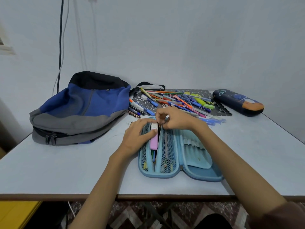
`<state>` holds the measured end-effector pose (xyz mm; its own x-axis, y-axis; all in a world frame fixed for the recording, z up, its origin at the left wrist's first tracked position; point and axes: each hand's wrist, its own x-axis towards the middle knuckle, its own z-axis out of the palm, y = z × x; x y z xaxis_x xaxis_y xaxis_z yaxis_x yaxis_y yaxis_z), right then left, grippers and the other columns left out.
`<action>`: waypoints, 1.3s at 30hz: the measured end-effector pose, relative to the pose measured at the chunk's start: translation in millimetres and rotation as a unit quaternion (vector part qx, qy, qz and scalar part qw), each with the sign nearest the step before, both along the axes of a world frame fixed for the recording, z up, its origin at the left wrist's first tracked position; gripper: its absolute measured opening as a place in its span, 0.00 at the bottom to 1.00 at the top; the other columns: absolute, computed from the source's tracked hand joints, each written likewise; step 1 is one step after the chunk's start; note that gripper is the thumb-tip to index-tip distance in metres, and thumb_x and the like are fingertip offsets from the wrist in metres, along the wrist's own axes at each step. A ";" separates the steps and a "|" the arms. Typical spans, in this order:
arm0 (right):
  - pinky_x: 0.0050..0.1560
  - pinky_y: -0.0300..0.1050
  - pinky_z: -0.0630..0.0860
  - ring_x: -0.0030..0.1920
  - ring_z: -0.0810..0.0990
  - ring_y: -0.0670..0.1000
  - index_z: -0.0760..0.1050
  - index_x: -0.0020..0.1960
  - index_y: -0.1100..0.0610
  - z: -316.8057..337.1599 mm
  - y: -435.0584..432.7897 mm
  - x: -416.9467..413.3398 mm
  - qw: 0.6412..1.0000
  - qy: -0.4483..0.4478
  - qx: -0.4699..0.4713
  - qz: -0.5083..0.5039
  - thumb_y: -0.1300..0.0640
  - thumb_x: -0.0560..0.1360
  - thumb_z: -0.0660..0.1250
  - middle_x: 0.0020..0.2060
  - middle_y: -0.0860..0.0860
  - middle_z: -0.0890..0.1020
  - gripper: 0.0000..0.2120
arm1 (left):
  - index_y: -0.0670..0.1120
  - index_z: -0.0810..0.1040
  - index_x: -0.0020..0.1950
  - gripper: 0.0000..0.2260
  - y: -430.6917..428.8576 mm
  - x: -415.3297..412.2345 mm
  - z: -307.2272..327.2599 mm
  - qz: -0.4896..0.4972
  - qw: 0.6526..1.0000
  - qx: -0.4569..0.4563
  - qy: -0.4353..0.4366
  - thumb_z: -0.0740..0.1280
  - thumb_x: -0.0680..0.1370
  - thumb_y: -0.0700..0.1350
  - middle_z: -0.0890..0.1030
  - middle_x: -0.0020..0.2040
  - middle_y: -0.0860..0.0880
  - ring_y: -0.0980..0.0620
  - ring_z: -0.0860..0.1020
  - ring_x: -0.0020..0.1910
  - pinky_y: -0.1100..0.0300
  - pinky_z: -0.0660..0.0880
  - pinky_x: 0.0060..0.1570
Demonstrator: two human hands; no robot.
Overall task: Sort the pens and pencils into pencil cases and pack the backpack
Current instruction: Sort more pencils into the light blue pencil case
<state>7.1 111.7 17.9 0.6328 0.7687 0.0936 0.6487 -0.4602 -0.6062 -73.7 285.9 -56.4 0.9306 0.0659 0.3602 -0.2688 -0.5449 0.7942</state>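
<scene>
A light blue pencil case (194,169) lies open on the table in front of me, with mesh pockets holding several pens. My left hand (138,134) grips the case's left half at its far end, thumb on a white eraser beside a pink eraser (154,142). My right hand (173,118) pinches the top of the middle mesh divider at the far end. Behind lies a pile of pens and pencils (175,101) on a dark lace mat. A blue, grey and black backpack (79,108) lies at the left. A dark blue pencil case (239,103) lies shut at the right.
The pale table (66,171) stands against a white wall, its front edge close to me. Cables (61,47) hang down the wall behind the backpack. A yellow surface (16,214) sits below the table at the left, over a patterned floor.
</scene>
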 end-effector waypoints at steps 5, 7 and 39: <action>0.40 0.33 0.75 0.37 0.77 0.42 0.81 0.41 0.59 0.0 -1.8 3.8 1.000 0.019 0.002 0.007 0.72 0.67 0.69 0.39 0.51 0.80 0.10 | 0.66 0.75 0.57 0.15 0.6 -0.3 0.1 -0.004 1.000 0.001 0.000 0.66 0.71 0.63 0.77 0.59 0.60 0.53 0.74 0.61 0.43 0.71 0.61; 0.40 0.33 0.74 0.37 0.77 0.40 0.82 0.40 0.57 0.3 -2.9 3.1 1.000 0.022 0.000 0.009 0.71 0.67 0.70 0.41 0.52 0.80 0.10 | 0.65 0.75 0.57 0.16 -0.9 -2.7 1.2 -0.004 1.000 -0.009 0.009 0.67 0.71 0.64 0.77 0.57 0.61 0.54 0.75 0.59 0.43 0.72 0.60; 0.48 0.30 0.72 0.57 0.79 0.46 0.84 0.52 0.57 -5.2 -10.8 -0.4 0.996 0.040 0.061 0.042 0.62 0.66 0.78 0.53 0.48 0.83 0.14 | 0.53 0.79 0.37 0.07 -5.9 -9.6 20.5 0.189 0.965 0.176 -0.043 0.69 0.73 0.53 0.80 0.47 0.56 0.53 0.74 0.53 0.53 0.67 0.51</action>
